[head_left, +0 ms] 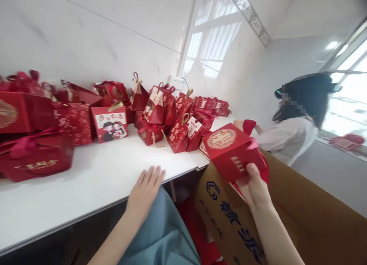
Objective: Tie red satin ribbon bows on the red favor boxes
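My right hand (254,186) grips a red gift box (229,150) with a gold round emblem and gold lettering. The box is tilted over the near rim of a large brown cardboard carton (226,219) marked with blue characters. More red material shows beneath the box, partly hidden by my hand. My left hand (147,186) lies flat at the front edge of the white table (100,173), fingers stretched out and holding nothing. Nearest to it on the table are red gift boxes with ribbon loops, among them a red patterned box (178,137).
Several red boxes, some stacked, line the wall, including a box with a cartoon couple (111,125). A power socket strip (177,82) is on the wall. At the right stands another person (295,127) near the window. Red items lie under the table.
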`<state>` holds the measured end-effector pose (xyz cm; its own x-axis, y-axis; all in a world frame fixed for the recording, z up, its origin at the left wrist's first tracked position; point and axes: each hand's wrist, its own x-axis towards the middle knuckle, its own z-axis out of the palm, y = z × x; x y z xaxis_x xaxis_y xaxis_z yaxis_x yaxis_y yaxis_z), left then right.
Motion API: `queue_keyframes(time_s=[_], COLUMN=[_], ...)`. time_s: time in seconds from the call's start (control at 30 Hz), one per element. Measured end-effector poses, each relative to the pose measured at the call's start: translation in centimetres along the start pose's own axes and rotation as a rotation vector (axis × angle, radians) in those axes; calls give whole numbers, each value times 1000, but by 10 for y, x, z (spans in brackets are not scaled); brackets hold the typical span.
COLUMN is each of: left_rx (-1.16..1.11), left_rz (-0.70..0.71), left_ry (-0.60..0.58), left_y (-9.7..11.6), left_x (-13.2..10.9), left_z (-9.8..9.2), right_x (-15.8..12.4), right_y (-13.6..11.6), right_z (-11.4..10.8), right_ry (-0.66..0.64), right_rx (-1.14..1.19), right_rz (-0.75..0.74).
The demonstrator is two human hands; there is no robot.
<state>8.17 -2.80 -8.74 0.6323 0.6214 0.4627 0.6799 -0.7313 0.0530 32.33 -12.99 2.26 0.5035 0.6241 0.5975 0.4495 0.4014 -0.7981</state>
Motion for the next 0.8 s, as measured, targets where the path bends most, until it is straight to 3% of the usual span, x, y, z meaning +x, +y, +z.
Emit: queue_keyframes(time_s=[0.07, 0.13, 0.3, 0.47, 0.57, 0.67, 0.8], left_rx=[62, 113, 142, 64, 74, 79, 120], left_rz=[41, 72, 102, 47, 57, 82, 128], left_ry=[40, 101, 168, 166, 163, 164, 166], left_y=[-3, -8, -11, -9, -8, -10, -12], left_x=[-4, -7, -9, -11, -11, -10, -10], left_z=[13, 20, 22, 26, 26, 23, 19], right_x=[1, 1, -5, -14, -21, -28, -34], right_y=[-4, -7, -15, -21, -20, -17, -12], right_z=[-20, -37, -63, -64, -60, -58, -61], right_ry=[34, 22, -48, -3, 65, 125, 2], right_rx=[200, 326, 345, 326, 80, -354, -731], right_rz=[281, 447, 461, 511, 366, 17, -372])
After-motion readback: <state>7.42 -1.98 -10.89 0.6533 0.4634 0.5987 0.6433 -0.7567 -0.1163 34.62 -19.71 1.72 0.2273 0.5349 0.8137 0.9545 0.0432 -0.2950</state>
